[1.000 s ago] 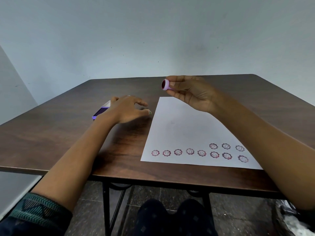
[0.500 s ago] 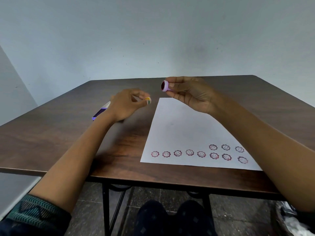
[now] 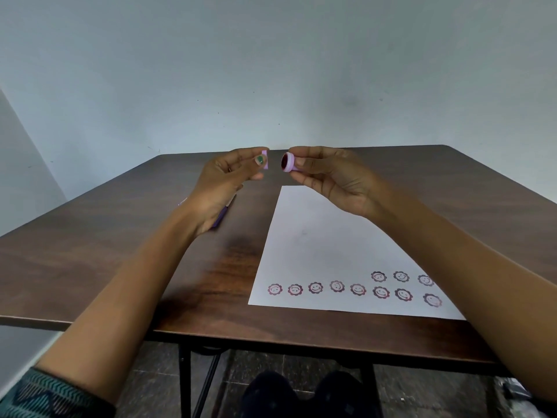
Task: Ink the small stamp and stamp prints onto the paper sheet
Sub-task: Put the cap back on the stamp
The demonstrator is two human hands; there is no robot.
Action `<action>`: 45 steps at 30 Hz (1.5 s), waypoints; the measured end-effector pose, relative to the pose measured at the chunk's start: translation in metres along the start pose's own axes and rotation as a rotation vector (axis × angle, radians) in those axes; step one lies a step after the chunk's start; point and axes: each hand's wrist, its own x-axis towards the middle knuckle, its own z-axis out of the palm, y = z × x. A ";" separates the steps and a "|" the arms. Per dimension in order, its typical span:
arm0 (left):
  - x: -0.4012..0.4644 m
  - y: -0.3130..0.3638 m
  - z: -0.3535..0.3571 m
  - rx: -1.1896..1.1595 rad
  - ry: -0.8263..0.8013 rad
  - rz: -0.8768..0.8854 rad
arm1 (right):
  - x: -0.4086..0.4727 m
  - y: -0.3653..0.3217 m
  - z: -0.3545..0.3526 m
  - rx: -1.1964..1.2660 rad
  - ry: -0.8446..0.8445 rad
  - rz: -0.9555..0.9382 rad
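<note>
My right hand (image 3: 328, 179) holds a small round lilac stamp (image 3: 288, 162) above the table, its dark red inked face turned left. My left hand (image 3: 223, 185) is raised beside it and pinches a small lilac cap (image 3: 265, 159) between thumb and fingers, a short gap from the stamp's face. Below lies the white paper sheet (image 3: 316, 242) with several purple smiley-flower prints (image 3: 358, 289) in rows near its front edge.
A purple and white flat object (image 3: 221, 217), partly hidden behind my left wrist, lies on the dark wooden table (image 3: 105, 251) left of the paper. The table's front edge is close to my knees. A pale wall stands behind.
My left hand picked a small lilac piece off the table and rose to the right, level with the stamp. My right hand held the stamp nearly still.
</note>
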 end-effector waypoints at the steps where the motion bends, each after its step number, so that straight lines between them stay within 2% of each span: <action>1: 0.000 0.000 0.000 -0.006 0.001 0.009 | 0.000 0.000 0.001 0.002 0.000 -0.004; 8: -0.002 -0.002 0.004 -0.017 -0.026 0.054 | -0.001 0.001 0.003 0.004 0.006 -0.026; 16: -0.002 -0.006 0.008 -0.049 -0.072 0.080 | 0.000 0.006 0.003 -0.120 -0.014 -0.055; 45: -0.007 -0.006 0.018 -0.080 -0.028 0.107 | -0.007 0.006 0.006 -0.272 0.012 -0.096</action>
